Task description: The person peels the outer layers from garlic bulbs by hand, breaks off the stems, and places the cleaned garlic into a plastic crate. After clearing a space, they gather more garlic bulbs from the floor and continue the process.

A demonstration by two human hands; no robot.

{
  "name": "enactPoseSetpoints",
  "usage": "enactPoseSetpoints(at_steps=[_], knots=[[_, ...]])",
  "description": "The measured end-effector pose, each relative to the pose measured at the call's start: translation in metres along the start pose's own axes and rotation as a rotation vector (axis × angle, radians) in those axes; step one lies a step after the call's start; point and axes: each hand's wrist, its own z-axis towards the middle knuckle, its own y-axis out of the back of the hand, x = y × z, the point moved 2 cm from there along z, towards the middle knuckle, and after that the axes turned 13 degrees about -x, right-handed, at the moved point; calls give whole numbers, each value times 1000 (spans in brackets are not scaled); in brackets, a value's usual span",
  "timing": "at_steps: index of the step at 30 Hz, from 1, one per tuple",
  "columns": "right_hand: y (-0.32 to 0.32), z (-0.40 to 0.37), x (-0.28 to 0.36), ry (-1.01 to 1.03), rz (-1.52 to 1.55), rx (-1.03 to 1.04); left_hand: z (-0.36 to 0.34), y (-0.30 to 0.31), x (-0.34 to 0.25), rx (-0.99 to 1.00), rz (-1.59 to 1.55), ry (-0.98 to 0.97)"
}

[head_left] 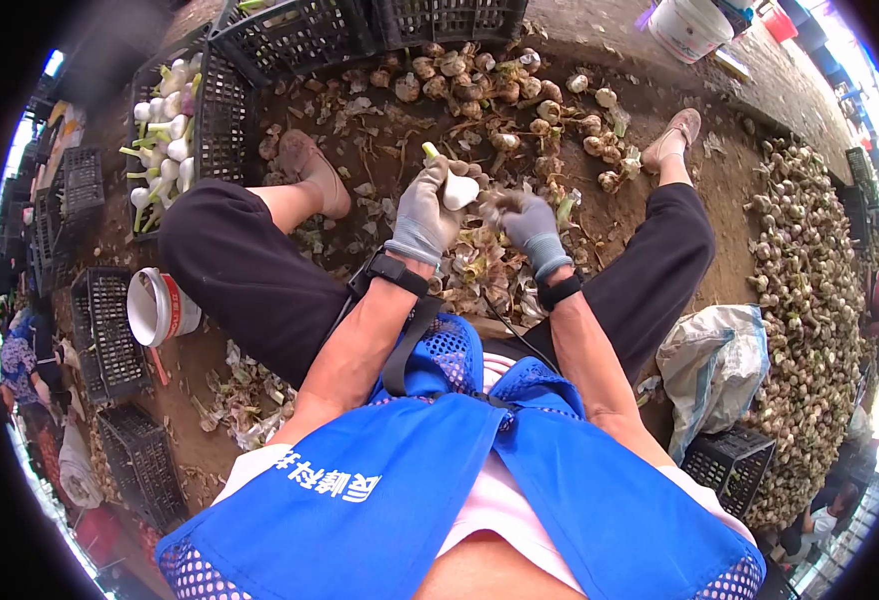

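In my gloved left hand point(424, 214) is a clean white garlic bulb point(460, 191) with a short green stem stub; the fingers are closed around it. Just right of the bulb is my gloved right hand point(528, 229). Its fingers are smeared by motion, so I cannot make out whether they hold anything. Beneath both hands lies a heap of papery garlic skins point(485, 265). Unpeeled, dirty garlic bulbs point(465, 85) are spread on the ground beyond my hands.
A black crate point(222, 130) at the left holds cleaned garlic point(172, 135). More black crates point(300, 40) stand at the far side. A white bucket point(163, 307) sits beside my left knee. On the right are a white sack point(715, 365) and a large garlic pile point(810, 330).
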Motion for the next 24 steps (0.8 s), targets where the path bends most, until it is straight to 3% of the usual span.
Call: enactPoseSetpoints(at_steps=[2,5,6,8,10,12,13,14,16,18,19,20,22,23,24], knots=[[5,-4,5,41,-333,256,-5,-3,-5,-7,-29,-27],[14,-11,25,178,-406,177,-2,2,-3,-30,-26,-74],[14,-7,20,395,-262,63,2,3,-4,-55,-31,-110],[27,-18,67,319,293,63,-17,-11,-8,42,417,-209],[10,-19,79,168,557,263,-10,-2,3,47,617,-344],[-19,-18,47,267,377,-100,10,28,21,35,603,-334],[-35,-16,16,-136,769,179,12,28,22,-3,525,-232],[-46,-17,-3,-564,1130,480,19,45,21,1,580,-385],[-43,-18,-2,-924,1103,342,5,41,8,-544,252,-46],[-56,-4,-35,-885,1155,387,20,70,4,-611,290,-150],[-49,-2,-23,-970,1221,406,21,72,2,-602,300,-168],[-58,15,-36,-968,1215,408,23,74,2,-584,277,-151],[-88,54,-68,-802,1629,863,17,59,1,-614,245,-126],[-55,46,10,-492,991,251,21,65,3,-612,266,-121],[-53,71,49,-14,694,319,22,70,2,-622,280,-101]])
